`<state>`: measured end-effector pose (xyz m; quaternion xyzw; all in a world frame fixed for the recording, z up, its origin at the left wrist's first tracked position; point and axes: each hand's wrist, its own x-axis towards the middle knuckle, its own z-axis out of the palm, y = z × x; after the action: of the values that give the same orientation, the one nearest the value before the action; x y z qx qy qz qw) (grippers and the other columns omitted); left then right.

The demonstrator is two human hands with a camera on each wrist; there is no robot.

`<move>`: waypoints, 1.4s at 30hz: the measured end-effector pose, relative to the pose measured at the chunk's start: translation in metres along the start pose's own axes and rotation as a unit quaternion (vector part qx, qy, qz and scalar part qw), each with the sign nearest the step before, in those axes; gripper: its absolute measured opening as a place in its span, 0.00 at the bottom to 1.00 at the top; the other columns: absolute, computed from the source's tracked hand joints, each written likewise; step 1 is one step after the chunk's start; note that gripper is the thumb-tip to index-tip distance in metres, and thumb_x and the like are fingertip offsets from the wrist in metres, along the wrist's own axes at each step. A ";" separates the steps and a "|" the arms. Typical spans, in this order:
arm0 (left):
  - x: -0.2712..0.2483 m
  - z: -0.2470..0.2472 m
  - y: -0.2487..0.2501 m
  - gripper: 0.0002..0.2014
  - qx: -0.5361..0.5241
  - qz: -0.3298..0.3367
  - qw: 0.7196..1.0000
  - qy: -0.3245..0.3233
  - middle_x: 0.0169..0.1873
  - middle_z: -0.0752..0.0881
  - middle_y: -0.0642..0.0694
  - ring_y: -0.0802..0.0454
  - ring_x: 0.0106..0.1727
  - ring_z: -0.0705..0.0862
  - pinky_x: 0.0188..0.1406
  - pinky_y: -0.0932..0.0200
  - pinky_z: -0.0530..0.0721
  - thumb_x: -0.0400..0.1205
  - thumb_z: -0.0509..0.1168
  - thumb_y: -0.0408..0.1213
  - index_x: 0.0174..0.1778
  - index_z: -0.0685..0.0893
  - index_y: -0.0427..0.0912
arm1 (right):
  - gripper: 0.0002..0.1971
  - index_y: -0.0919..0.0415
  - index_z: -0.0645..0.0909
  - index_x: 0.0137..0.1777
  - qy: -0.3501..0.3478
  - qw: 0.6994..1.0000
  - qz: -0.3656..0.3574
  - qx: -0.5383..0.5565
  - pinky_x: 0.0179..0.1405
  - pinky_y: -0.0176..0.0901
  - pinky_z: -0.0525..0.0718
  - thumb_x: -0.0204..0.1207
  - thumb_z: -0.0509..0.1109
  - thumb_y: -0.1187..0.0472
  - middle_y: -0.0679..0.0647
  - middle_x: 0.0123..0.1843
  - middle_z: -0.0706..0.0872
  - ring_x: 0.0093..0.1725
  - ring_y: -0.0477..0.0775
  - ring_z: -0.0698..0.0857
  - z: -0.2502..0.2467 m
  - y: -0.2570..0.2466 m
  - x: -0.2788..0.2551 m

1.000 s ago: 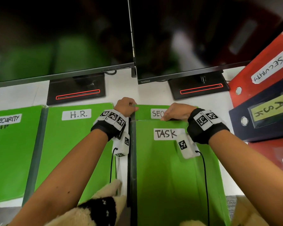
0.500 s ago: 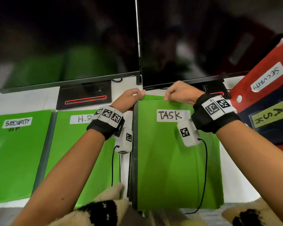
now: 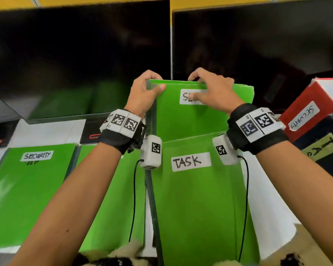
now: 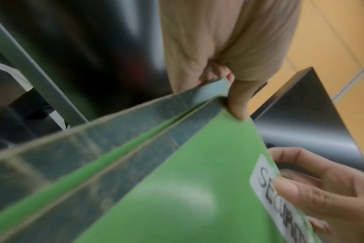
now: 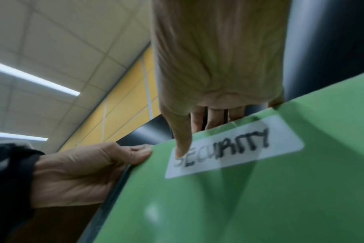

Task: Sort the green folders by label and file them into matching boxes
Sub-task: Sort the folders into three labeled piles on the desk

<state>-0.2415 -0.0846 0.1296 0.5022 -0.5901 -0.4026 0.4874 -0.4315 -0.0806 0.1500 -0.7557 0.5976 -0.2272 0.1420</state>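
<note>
I hold a green folder labelled SECURITY upright in front of the monitors. My left hand pinches its top left corner at the spine, thumb in front. At the top edge my right hand grips it, thumb on the label. In the left wrist view a second grey spine lies right behind the held folder. The TASK folder stands lower, in front of it. The red SECURITY box and the dark TASK box are stacked at the right.
Another SECURITY folder lies flat on the white desk at the left, with a further green folder beside it, partly under my left arm. Two dark monitors stand close behind the hands. Something furry lies at the near edge.
Both hands have risen from the desk. Half a second ago the TASK folder was in front at the hands; now the SECURITY folder is lifted above it and the TASK folder sits lower.
</note>
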 end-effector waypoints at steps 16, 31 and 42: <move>-0.031 -0.013 -0.019 0.07 -0.118 -0.010 0.993 0.027 0.42 0.84 0.50 0.55 0.47 0.83 0.57 0.57 0.81 0.80 0.64 0.27 0.43 0.80 0.45 | 0.31 0.56 0.64 0.74 0.353 0.885 0.146 0.267 0.66 0.48 0.70 0.74 0.66 0.43 0.56 0.70 0.68 0.67 0.51 0.69 0.010 0.017 -0.034; -0.052 0.002 -0.038 0.23 0.098 -0.112 0.988 0.037 0.71 0.77 0.44 0.48 0.73 0.74 0.74 0.53 0.69 0.82 0.62 0.32 0.75 0.68 0.39 | 0.16 0.65 0.68 0.66 0.299 0.831 0.177 0.435 0.37 0.12 0.69 0.79 0.59 0.71 0.42 0.50 0.73 0.50 0.42 0.73 0.038 0.026 -0.057; -0.065 -0.072 -0.030 0.15 0.182 -0.061 0.970 0.148 0.61 0.84 0.37 0.42 0.65 0.80 0.69 0.52 0.75 0.82 0.62 0.30 0.64 0.76 0.32 | 0.14 0.53 0.69 0.45 0.318 0.849 0.067 0.418 0.42 0.24 0.74 0.74 0.61 0.74 0.41 0.40 0.75 0.35 0.28 0.76 0.036 -0.041 -0.052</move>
<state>-0.1631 -0.0246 0.1040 0.6714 -0.5430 -0.2392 0.4440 -0.3880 -0.0219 0.1303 -0.4700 0.5076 -0.6730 0.2616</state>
